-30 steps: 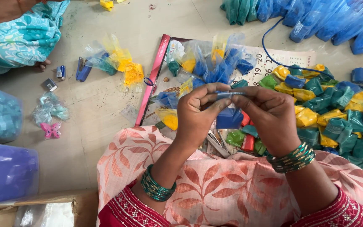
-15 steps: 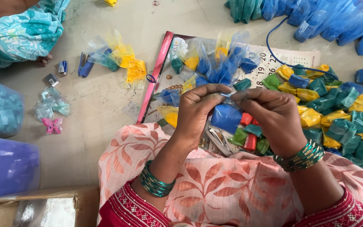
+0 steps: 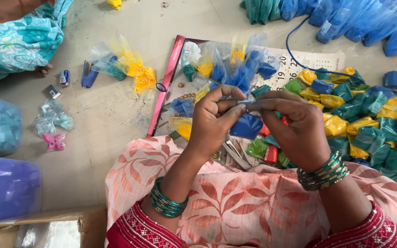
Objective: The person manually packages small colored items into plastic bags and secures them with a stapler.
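Pinching the neck of a blue powder packet point(image 3: 246, 125) between them, the left hand point(image 3: 214, 120) and right hand point(image 3: 299, 131) are holding it above the calendar sheet point(image 3: 320, 60); a slipping thumb could spill powder onto the lap.

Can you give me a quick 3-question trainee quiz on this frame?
1. True or false: both hands pinch the top of the blue packet.
2. Which lies nearest the stapler? A) the pink clip B) the yellow powder packet C) the blue cord
3. Fill in: the loose packets by the right hand are green, yellow and ____.

Key:
1. True; the left hand and the right hand meet at its top edge.
2. B
3. blue
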